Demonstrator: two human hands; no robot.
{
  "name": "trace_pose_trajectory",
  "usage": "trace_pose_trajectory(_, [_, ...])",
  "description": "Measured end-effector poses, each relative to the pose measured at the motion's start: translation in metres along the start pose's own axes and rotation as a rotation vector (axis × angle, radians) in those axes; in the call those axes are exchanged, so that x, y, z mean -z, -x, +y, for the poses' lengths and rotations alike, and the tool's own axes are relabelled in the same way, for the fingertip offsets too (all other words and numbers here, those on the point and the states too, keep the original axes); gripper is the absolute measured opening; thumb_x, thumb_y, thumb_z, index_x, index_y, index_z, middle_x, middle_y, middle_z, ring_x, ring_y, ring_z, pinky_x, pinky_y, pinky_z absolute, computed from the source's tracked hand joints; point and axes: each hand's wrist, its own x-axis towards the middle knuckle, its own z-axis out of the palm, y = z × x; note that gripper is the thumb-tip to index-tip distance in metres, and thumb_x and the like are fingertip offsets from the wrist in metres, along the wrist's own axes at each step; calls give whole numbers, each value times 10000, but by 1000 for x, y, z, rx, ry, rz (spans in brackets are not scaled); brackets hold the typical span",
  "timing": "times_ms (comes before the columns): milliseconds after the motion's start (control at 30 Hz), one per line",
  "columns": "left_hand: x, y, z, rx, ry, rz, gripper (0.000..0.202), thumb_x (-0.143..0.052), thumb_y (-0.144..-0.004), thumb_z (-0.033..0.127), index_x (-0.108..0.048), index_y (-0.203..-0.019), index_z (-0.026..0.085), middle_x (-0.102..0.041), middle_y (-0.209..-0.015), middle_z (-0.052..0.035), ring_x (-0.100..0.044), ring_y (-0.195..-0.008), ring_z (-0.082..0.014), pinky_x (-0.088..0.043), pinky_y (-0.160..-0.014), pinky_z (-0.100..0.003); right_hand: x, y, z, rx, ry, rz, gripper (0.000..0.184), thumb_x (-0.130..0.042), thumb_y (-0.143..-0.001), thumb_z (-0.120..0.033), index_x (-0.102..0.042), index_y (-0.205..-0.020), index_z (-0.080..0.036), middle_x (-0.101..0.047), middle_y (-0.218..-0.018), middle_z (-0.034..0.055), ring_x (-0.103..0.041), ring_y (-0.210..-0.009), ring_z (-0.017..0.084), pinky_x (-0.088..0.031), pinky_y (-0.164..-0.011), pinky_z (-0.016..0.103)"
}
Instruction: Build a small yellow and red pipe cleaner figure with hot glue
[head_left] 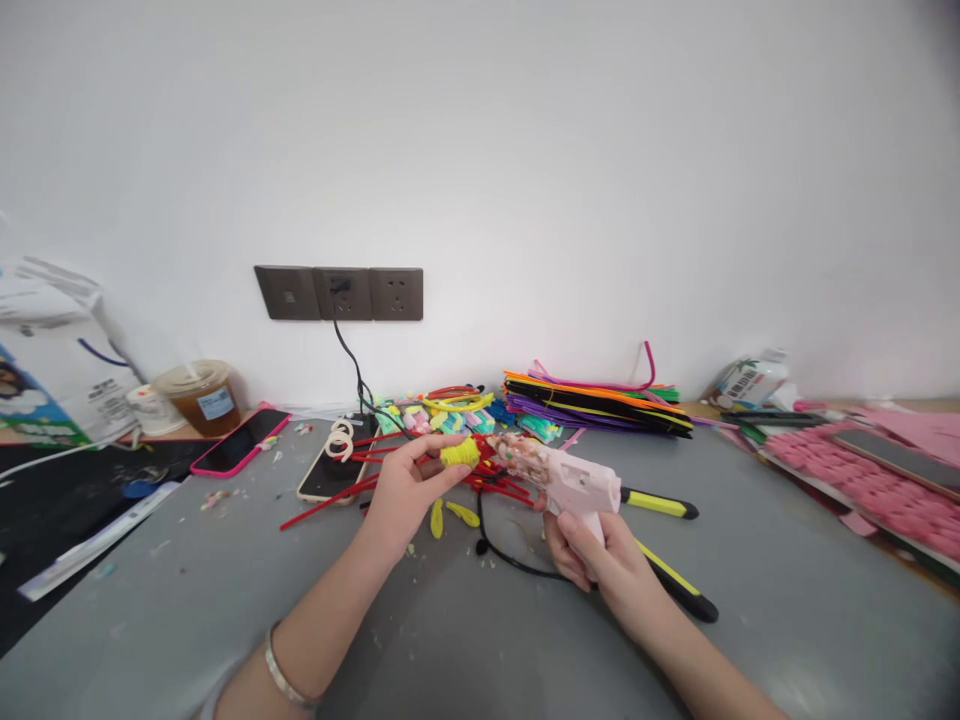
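Observation:
Between the fingers of my left hand [409,482] is a small coiled bundle of yellow pipe cleaner [460,453]. My right hand [596,555] is wrapped round the grip of a pale pink glue gun [581,482], its nozzle end pointing left and close to the yellow bundle. Whether the nozzle touches it I cannot tell. Two yellow looped pieces [437,518] lie on the table just below my left hand. Several red pipe cleaners [322,507] stick out behind both hands. Yellow-and-black handles [679,580] of a tool lie beside my right hand.
A pile of coloured pipe cleaners [600,403] lies against the wall. A black cable [517,562] crosses the table. At left are a pink-edged phone [240,443], another phone [319,478] and a lidded drink cup [206,400]. A pink woven mat [847,470] is at right.

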Motion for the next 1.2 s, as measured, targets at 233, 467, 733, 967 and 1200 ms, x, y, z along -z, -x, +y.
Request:
trace_pose_trajectory(233, [-1, 0, -1, 6, 6, -10, 307, -867, -648, 248, -776, -938, 205, -773, -1033, -64, -734, -928, -214, -579, -812, -282, 0, 1, 3, -26, 1, -10, 564, -577, -785, -763, -436, -717, -221, -300, -491, -98, -219, -416, 63, -195, -392, 222])
trace_pose_trajectory(467, [-2, 1, 1, -11, -11, 10, 284, -853, -650, 236, -754, -912, 193, -776, -970, -55, -735, -887, -205, -580, -807, -292, 1, 3, 11, -43, -8, 17, 551, -596, -786, -746, -482, -757, -208, -310, -513, -91, -232, -429, 67, -192, -395, 215])
trace_pose_trajectory(733, [-3, 1, 3, -24, -25, 34, 288, -859, -644, 252, -749, -904, 193, -766, -969, -56, -731, -889, -211, -581, -811, -303, 3, 5, 15, -32, 30, 55, 521, -605, -817, -699, -471, -707, -208, -314, -528, -79, -236, -457, 74, -209, -416, 226])
trace_pose_trajectory(967, [-3, 0, 4, -36, -10, 61, 338, -877, -599, 279, -735, -890, 180, -758, -936, -57, -729, -877, -212, -583, -810, -315, 4, 5, 10, -44, 88, 44, 575, -602, -775, -753, -430, -668, -215, -337, -528, -69, -261, -471, 77, -212, -427, 231])
trace_pose_trajectory(1200, [-4, 0, 4, -25, 36, 68, 360, -887, -575, 286, -729, -881, 178, -764, -942, -56, -731, -884, -217, -592, -822, -334, 5, 6, 10, -36, 162, 53, 599, -560, -776, -785, -414, -658, -216, -349, -528, -64, -280, -472, 79, -229, -435, 232])
